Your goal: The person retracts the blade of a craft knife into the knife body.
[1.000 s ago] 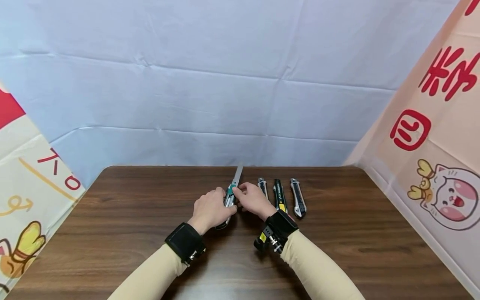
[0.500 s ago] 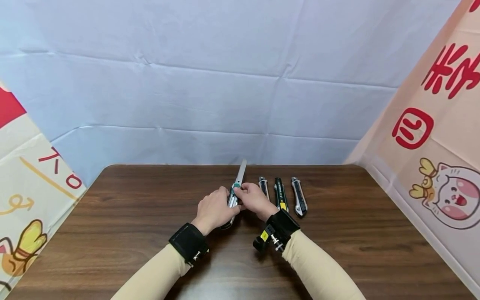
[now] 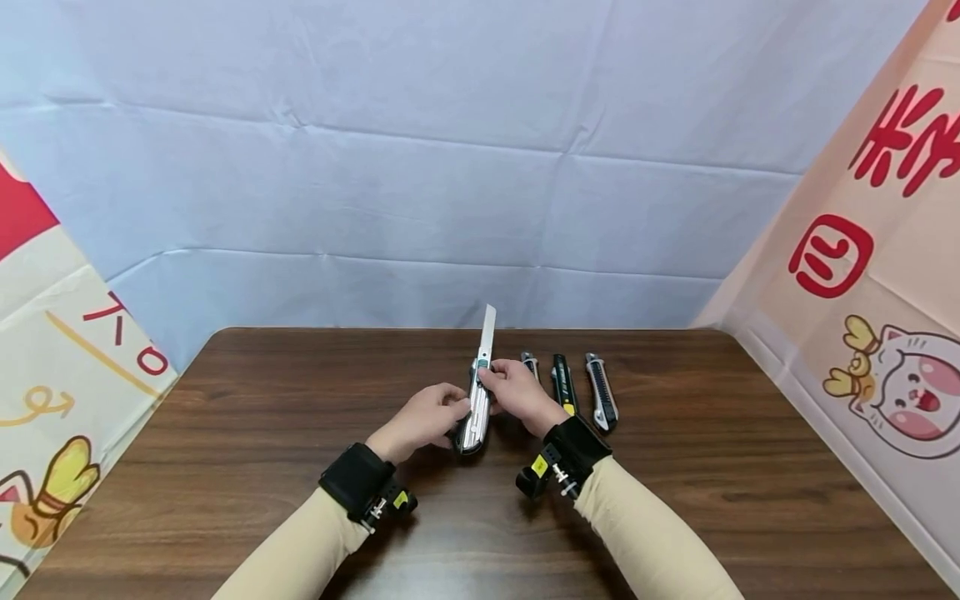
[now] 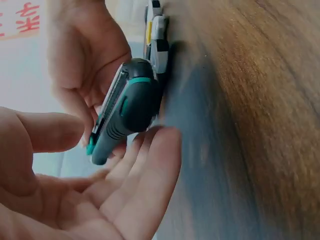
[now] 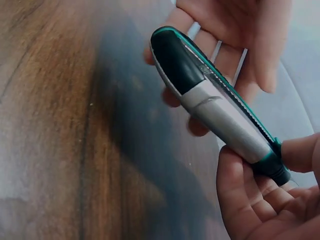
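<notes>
A box cutter (image 3: pixel 475 417) with a silver and dark green body is held above the table, its long blade (image 3: pixel 487 333) extended away from me. My right hand (image 3: pixel 521 393) pinches it near the blade end, thumb beside the green slider (image 5: pixel 277 145). On the other side is my left hand (image 3: pixel 422 421), fingers extended behind the handle and thumb apart from it. The left wrist view shows the dark butt of the box cutter (image 4: pixel 137 102) above the left fingertips (image 4: pixel 167 145); whether they touch it I cannot tell.
Several more box cutters lie to the right on the brown wooden table (image 3: pixel 300 392): a silver-black one (image 3: pixel 602 392), a green-black one with yellow (image 3: pixel 564 383), and one partly hidden by my right hand (image 3: pixel 530 364). Pale cloth (image 3: pixel 420 200) hangs behind.
My left hand has loosened from the handle and moved slightly left. The box cutter has turned more upright in view and shifted right, still pinched by my right hand.
</notes>
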Demonstrator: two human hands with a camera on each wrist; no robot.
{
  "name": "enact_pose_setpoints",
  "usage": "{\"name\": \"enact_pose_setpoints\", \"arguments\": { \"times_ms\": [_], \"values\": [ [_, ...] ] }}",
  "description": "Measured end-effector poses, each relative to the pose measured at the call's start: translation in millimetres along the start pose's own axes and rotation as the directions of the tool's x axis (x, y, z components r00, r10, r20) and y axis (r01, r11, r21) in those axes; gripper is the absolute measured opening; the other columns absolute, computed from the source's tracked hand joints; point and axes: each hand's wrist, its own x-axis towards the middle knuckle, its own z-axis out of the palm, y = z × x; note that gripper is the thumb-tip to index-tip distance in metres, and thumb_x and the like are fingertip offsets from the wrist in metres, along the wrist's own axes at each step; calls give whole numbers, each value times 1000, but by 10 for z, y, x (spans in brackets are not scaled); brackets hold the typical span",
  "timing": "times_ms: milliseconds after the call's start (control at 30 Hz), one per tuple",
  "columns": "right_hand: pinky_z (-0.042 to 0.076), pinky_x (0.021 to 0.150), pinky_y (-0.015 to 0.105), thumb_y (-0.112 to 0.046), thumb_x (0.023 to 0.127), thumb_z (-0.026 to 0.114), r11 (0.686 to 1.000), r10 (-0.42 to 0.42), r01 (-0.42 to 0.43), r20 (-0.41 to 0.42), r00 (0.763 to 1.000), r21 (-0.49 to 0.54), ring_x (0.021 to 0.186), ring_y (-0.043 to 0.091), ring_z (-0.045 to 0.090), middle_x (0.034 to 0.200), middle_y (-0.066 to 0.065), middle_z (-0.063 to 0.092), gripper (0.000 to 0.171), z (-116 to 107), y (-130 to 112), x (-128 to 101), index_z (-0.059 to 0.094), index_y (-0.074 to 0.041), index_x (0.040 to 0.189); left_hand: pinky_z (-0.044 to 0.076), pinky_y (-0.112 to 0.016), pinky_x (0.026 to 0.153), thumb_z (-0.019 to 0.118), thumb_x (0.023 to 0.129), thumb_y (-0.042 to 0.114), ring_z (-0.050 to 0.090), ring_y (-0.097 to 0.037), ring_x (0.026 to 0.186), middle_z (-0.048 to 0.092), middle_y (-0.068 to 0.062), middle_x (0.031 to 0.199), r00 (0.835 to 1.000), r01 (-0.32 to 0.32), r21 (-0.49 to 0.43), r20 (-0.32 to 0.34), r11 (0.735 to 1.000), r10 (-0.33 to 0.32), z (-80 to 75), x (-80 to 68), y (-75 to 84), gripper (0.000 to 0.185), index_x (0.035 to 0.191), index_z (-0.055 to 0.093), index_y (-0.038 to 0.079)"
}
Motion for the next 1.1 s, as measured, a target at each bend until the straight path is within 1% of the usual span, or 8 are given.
{"name": "enact_pose_setpoints", "arguments": {
  "times_ms": [133, 300, 400, 533, 633, 733, 900, 1100],
  "values": [
    [57, 77, 37, -24, 105, 45, 1000, 6, -6, -8, 1000, 14, 78, 15, 64, 100, 11, 67, 35, -11, -31, 0, 54, -2, 131, 61, -39, 74, 44, 103, 17, 66, -19, 92, 65, -17, 112, 996, 22, -78, 93, 997, -15, -10, 3, -15, 36, 130, 54, -4],
    [56, 85, 44, -26, 105, 45, 999, 18, -18, -24, 1000, 27, 84, 19, 64, 104, 11, 66, 36, -2, -68, 2, 56, -4, 131, 62, -37, 74, 41, 103, 9, 66, -17, 85, 65, -19, 106, 985, -1, -128, 172, 992, 23, -13, -2, -25, 33, 127, 53, -10],
    [55, 87, 43, -27, 105, 45, 998, 27, -25, -26, 999, 59, 87, 18, 64, 108, 12, 66, 36, 13, -87, 2, 57, -5, 130, 62, -35, 75, 42, 103, 8, 67, -17, 86, 64, -20, 106, 983, -22, -140, 178, 990, 47, -11, -10, -25, 31, 126, 53, -11],
    [55, 90, 40, -31, 106, 42, 984, 28, -29, 8, 1000, 176, 95, 21, 67, 115, 15, 67, 42, 39, -91, 17, 54, -2, 133, 62, -34, 74, 43, 103, 8, 68, -17, 85, 64, -21, 107, 981, -41, -147, 180, 988, 68, 1, -23, -22, 31, 125, 52, -12],
    [55, 91, 38, -35, 106, 39, 964, 35, -45, 43, 998, 261, 101, 24, 68, 113, 15, 69, 49, 54, -85, 31, 51, 2, 136, 62, -34, 74, 43, 102, 6, 67, -17, 84, 65, -22, 107, 980, -51, -149, 184, 988, 78, 18, -29, -24, 31, 125, 52, -12],
    [57, 87, 34, -38, 106, 38, 953, 43, -57, 55, 998, 298, 96, 21, 70, 106, 11, 71, 54, 66, -71, 48, 51, 6, 134, 62, -34, 73, 43, 101, 6, 66, -16, 82, 65, -21, 106, 980, -55, -144, 184, 988, 81, 30, -39, -26, 30, 124, 54, -12],
    [59, 86, 31, -35, 105, 41, 942, 46, -57, 41, 998, 331, 83, 11, 70, 102, 11, 71, 52, 89, -70, 60, 52, 9, 131, 62, -35, 72, 44, 101, 7, 67, -17, 81, 65, -22, 106, 980, -58, -141, 180, 988, 83, 43, -47, -33, 31, 124, 53, -12],
    [58, 88, 33, -31, 105, 43, 939, 48, -48, 9, 999, 340, 80, 12, 70, 98, 11, 71, 48, 113, -70, 70, 53, 9, 129, 62, -34, 73, 45, 102, 9, 68, -18, 84, 65, -22, 109, 983, -41, -137, 169, 990, 65, 64, -39, -31, 33, 127, 52, -12]
  ]
}}
